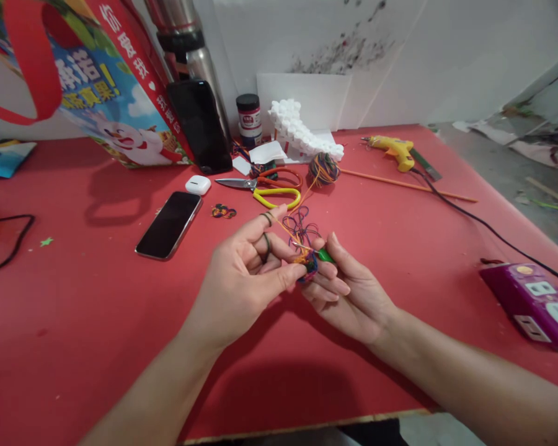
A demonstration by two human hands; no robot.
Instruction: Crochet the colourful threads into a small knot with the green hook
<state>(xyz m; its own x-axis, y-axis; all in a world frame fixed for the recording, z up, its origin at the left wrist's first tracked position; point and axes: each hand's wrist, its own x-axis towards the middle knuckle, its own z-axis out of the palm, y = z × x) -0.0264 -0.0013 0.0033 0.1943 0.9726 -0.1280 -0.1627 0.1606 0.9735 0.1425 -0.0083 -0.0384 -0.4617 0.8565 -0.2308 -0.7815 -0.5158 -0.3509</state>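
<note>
Right grip [356,297] holds one hook [325,255]; left grip [242,282], one yarn piece [311,265]

The left hand [244,288] and right hand [353,300] are bare, with slender fingers, and so are the left forearm [167,371] and right forearm [460,365] as far as the view reaches. Thin dark bands [266,249] circle two left fingers, whether rings or wound strands is hard to tell. Black clothing [376,433] shows at the bottom edge, its cut hidden
</note>
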